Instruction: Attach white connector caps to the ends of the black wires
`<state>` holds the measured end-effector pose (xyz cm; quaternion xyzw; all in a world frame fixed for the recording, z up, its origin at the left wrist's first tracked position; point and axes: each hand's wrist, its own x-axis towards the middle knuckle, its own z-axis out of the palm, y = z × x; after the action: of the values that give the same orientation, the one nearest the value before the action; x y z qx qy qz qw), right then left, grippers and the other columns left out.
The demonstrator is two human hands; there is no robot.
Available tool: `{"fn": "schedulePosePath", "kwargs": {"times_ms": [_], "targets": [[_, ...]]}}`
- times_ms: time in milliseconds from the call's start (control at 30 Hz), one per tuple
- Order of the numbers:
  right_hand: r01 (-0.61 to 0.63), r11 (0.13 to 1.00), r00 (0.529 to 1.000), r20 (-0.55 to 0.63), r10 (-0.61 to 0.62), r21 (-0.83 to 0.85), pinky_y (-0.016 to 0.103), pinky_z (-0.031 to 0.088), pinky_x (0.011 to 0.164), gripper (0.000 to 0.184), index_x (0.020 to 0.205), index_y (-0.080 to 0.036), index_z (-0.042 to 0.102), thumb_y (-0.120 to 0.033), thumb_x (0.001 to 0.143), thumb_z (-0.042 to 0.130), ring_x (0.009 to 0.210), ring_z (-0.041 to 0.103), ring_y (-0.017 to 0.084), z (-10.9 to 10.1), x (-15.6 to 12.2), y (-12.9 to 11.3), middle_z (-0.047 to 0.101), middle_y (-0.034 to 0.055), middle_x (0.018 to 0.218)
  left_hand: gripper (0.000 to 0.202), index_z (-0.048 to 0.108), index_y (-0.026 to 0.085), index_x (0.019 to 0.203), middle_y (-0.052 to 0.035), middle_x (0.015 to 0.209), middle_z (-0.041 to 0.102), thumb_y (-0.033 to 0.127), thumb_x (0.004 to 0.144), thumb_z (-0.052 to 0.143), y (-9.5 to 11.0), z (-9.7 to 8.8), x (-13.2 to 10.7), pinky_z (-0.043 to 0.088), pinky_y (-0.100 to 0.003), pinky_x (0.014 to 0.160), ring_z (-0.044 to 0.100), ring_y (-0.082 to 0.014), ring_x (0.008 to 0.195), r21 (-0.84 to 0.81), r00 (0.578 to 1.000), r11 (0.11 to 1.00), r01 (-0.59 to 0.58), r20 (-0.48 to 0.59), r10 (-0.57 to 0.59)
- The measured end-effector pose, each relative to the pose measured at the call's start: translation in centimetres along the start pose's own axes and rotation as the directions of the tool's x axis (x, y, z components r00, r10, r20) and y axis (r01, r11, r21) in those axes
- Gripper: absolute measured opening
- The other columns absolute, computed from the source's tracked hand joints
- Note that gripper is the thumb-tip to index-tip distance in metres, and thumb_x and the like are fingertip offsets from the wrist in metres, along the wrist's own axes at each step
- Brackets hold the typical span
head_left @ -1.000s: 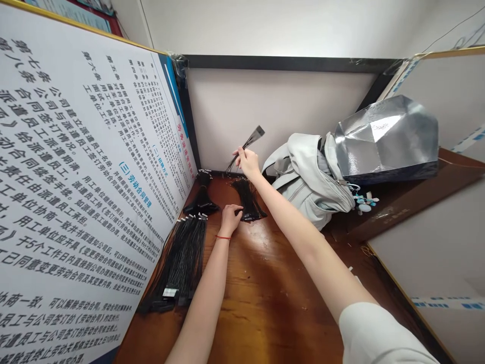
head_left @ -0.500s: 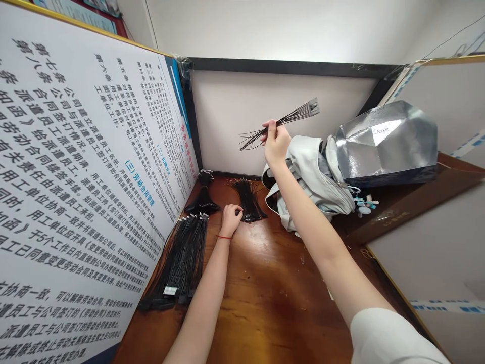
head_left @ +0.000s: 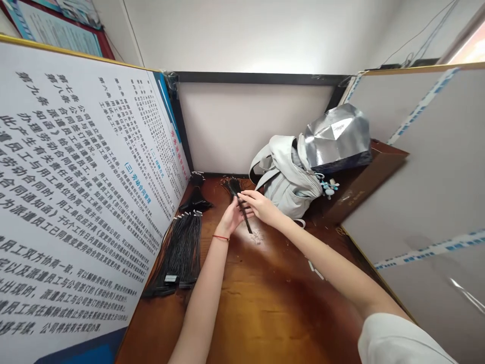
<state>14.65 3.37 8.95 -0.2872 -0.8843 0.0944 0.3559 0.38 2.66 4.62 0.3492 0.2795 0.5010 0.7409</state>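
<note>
Both your left grip and right grip hold wires toward the worktop's back edge; likely light, floppy: pinch mid-length.

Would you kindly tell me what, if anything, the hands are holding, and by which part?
The left hand and right hand seem to hold a thin dark wire bundle near its upper end; the lower end sticks out free.

white panel reads "劳动合同管理"; smaller print seems blurred.
</note>
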Motion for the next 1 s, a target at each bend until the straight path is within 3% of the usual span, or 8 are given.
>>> {"fn": "schedulePosePath", "kwargs": {"times_ms": [100, 167, 233, 333, 533, 767, 900, 1000], "targets": [[-0.207, 0.969, 0.961, -0.157, 0.227, 0.133, 0.043, 0.041, 0.095, 0.033, 0.113, -0.021, 0.058, -0.017, 0.085, 0.041, 0.108, 0.051, 0.022, 0.8, -4.1, -1.8, 0.055, 0.011, 0.113, 0.021, 0.055, 0.014, 0.09, -0.005, 0.073, 0.059, 0.035, 0.085, 0.051, -0.5, 1.0, -2.1, 0.047, -0.03, 0.069, 0.058, -0.0133, 0.065, 0.037, 0.995, 0.997, 0.074, -0.069, -0.071], [-0.406, 0.837, 0.858, -0.162, 0.488, 0.367, 0.039, 0.047, 0.084, 0.025, 0.103, -0.019, 0.06, -0.03, 0.084, 0.048, 0.096, 0.056, 0.022, 2.0, -7.0, -3.6, 0.059, 0.0102, 0.102, 0.016, 0.053, 0.015, 0.084, -0.0021, 0.068, 0.055, 0.03, 0.087, 0.049, -0.7, 1.5, -3.3, 0.046, -0.028, 0.066, 0.053, -0.0105, 0.059, 0.053, 0.994, 0.997, 0.064, -0.091, -0.059], [-0.552, 0.526, 0.757, 0.126, 0.641, 0.647, 0.032, 0.048, 0.067, 0.035, 0.093, -0.016, 0.062, -0.047, 0.084, 0.048, 0.076, 0.06, 0.019, 3.4, -9.7, -5.6, 0.062, 0.0082, 0.082, 0.016, 0.053, 0.016, 0.081, -0.0004, 0.067, 0.052, 0.03, 0.087, 0.047, -0.7, 2.0, -4.5, 0.045, -0.028, 0.067, 0.051, -0.0094, 0.058, 0.073, 0.999, 0.997, 0.035, -0.042, -0.032], [-0.602, 0.163, 0.712, 0.433, 0.553, 0.782, 0.028, 0.045, 0.064, 0.051, 0.087, -0.013, 0.063, -0.061, 0.077, 0.052, 0.073, 0.061, 0.019, 5.0, -12.6, -8.2, 0.063, 0.0093, 0.075, 0.016, 0.054, 0.017, 0.082, 0.0, 0.067, 0.051, 0.031, 0.087, 0.048, -0.9, 2.7, -6.3, 0.046, -0.028, 0.07, 0.05, -0.0095, 0.06, 0.098, 0.997, 0.994, 0.039, 0.065, -0.046], [-0.535, 0.332, 0.74, 0.241, 0.628, 0.777, 0.029, 0.044, 0.074, 0.037, 0.078, -0.016, 0.064, -0.047, 0.06, 0.074, 0.072, 0.057, 0.016, 5.7, -14.2, -10.1, 0.064, 0.0026, 0.076, 0.027, 0.061, 0.015, 0.087, -0.0051, 0.077, 0.06, 0.041, 0.079, 0.059, -3.4, 1.9, -10.2, 0.048, -0.028, 0.072, 0.059, -0.0138, 0.073, 0.188, 0.993, 0.98, 0.068, 0.085, -0.085], [-0.471, 0.373, 0.741, 0.129, 0.66, 0.799, 0.035, 0.045, 0.084, 0.041, 0.086, -0.017, 0.065, -0.047, 0.059, 0.074, 0.085, 0.061, 0.02, 6.2, -14.3, -9.8, 0.067, 0.0062, 0.089, 0.037, 0.064, 0.012, 0.074, -0.002, 0.07, 0.061, 0.041, 0.055, 0.077, -6.1, -0.8, -12.2, 0.044, -0.023, 0.064, 0.054, -0.0107, 0.064, 0.436, 0.995, 0.897, -0.076, -0.022, 0.095], [-0.439, 0.204, 0.713, 0.201, 0.672, 0.875, 0.033, 0.046, 0.077, 0.051, 0.084, -0.016, 0.066, -0.062, 0.063, 0.066, 0.082, 0.062, 0.019, 6.1, -14.3, -9.6, 0.067, 0.0091, 0.089, 0.037, 0.063, 0.013, 0.074, -0.0024, 0.071, 0.061, 0.044, 0.056, 0.075, -6.0, -0.7, -11.9, 0.044, -0.025, 0.07, 0.055, -0.0126, 0.071, 0.388, 0.994, 0.917, -0.097, -0.003, 0.106], [-0.431, 0.086, 0.743, 0.299, 0.598, 0.898, 0.029, 0.046, 0.074, 0.052, 0.088, -0.016, 0.067, -0.061, 0.064, 0.066, 0.083, 0.061, 0.018, 5.9, -14.4, -9.3, 0.067, 0.01, 0.09, 0.039, 0.063, 0.013, 0.071, -0.0025, 0.068, 0.059, 0.047, 0.056, 0.075, -6.1, -0.3, -11.8, 0.043, -0.024, 0.066, 0.052, -0.011, 0.065, 0.36, 0.994, 0.928, -0.102, 0.078, 0.079]]}}
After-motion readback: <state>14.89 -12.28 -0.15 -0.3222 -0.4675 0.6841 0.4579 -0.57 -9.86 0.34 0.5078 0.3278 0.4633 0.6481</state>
